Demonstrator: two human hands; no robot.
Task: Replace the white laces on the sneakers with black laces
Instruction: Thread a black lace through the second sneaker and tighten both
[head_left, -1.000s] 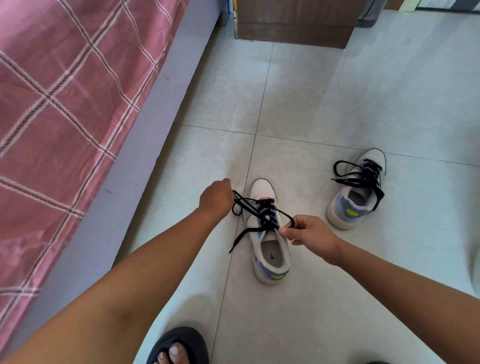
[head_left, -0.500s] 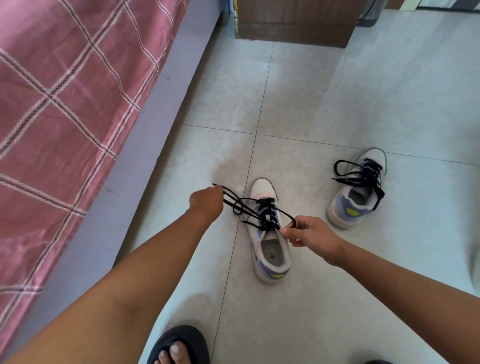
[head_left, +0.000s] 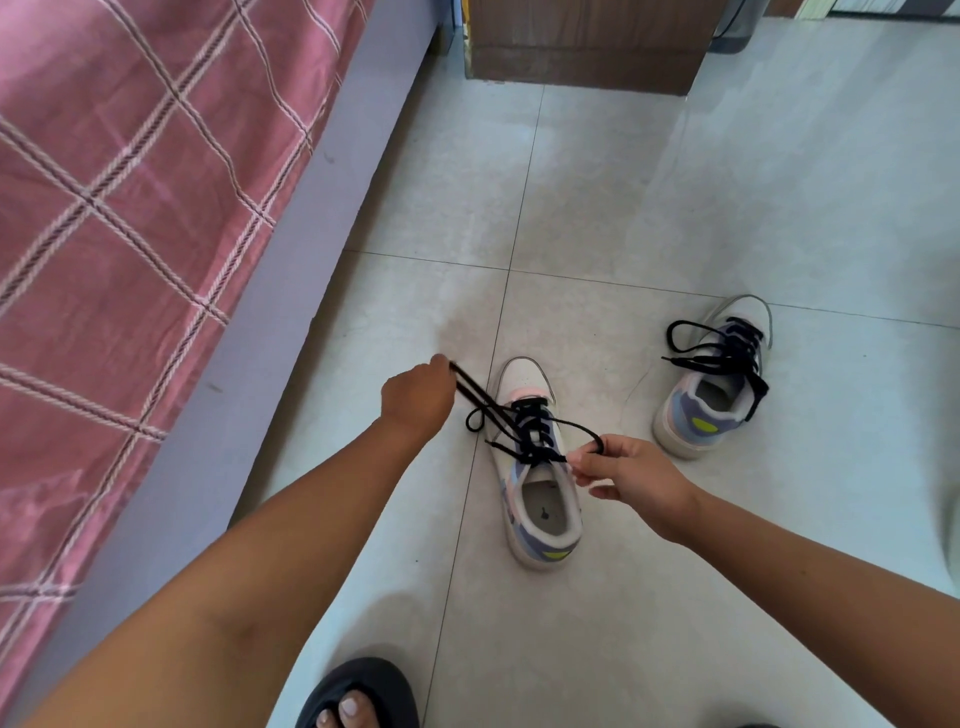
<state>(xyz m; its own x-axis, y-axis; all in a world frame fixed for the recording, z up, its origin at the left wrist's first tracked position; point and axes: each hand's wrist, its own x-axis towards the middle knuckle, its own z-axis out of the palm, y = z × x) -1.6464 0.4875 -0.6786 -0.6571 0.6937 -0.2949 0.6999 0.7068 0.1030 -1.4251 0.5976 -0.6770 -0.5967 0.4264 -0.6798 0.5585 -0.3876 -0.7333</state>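
A pale sneaker (head_left: 540, 499) with pastel panels stands on the floor tiles, toe pointing away from me, threaded with a black lace (head_left: 524, 426). My left hand (head_left: 415, 395) grips a loop of that lace and holds it out taut to the left of the toe. My right hand (head_left: 628, 475) pinches the other loop beside the shoe's right edge. The second sneaker (head_left: 714, 395) stands apart to the right with its black lace (head_left: 727, 351) tied in a loose bow.
A bed with a pink checked sheet (head_left: 130, 208) and grey frame (head_left: 291, 312) runs along the left. A wooden cabinet (head_left: 587, 47) stands at the far end. My foot in a black sandal (head_left: 358, 696) shows at the bottom edge.
My left hand has pulled its loop out to the left and slightly up, drawing the lace taut. My right hand has stayed beside the shoe, holding its loop.
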